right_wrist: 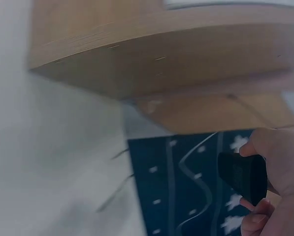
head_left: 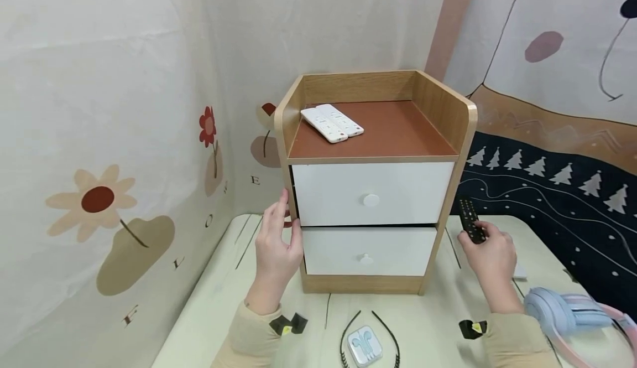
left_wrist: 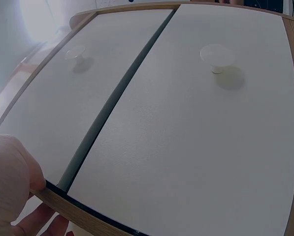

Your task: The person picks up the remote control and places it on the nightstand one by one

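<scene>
A small wooden cabinet [head_left: 363, 284] with two white drawers stands on the pale table. My left hand [head_left: 278, 246] holds its left side panel, thumb at the front edge and fingers along the outer side. In the left wrist view the thumb lies over the wooden edge beside the gap between the drawers. Off the cabinet's right side, my right hand [head_left: 491, 252] grips a black remote control [head_left: 469, 218], held with its buttons up and its far end pointing away. The right wrist view shows the remote's dark end [right_wrist: 243, 177] between thumb and fingers. Two white remotes [head_left: 330, 123] lie on the cabinet's brown top.
Boxed earphones [head_left: 365, 346] lie in front of the cabinet, between the arms of a black headband-like loop [head_left: 393, 337]. Blue and pink headphones [head_left: 567, 312] rest by the right forearm. Printed cloth [head_left: 572, 213] hangs behind the table.
</scene>
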Available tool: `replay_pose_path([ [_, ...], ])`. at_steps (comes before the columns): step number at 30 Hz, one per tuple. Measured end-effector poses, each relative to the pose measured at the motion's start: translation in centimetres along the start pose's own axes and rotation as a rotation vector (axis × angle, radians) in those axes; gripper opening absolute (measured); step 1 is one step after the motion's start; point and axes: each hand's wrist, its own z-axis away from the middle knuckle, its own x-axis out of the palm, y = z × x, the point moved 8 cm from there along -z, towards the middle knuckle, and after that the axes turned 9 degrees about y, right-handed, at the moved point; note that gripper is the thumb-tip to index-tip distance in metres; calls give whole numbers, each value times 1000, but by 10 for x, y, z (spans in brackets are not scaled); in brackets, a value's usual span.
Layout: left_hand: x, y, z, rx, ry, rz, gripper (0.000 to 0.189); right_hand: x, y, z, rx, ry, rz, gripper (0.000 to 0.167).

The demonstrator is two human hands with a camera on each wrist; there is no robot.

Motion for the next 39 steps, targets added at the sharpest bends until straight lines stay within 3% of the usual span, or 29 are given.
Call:
replay_pose_path([
  [5, 1, 0, 0, -25, -13, 1, 68, -22, -33, -14, -80, 44, -10, 52],
  [12, 0, 0, 0, 5, -9, -20, 71, -54, -84, -28, -197, 129, -70, 49],
  [20, -2, -2, -1, -6, -7, -19, 72, -78, -135, -50, -268, 160, -121, 51],
  [32, -1, 2, -2, 10, 1, 0, 73, -116, -170, -72, -248, 214, -228, 51],
  [39, -1, 2, -1, 11, 4, 13, 73, -140, -187, -75, -200, 281, -368, 48],
])
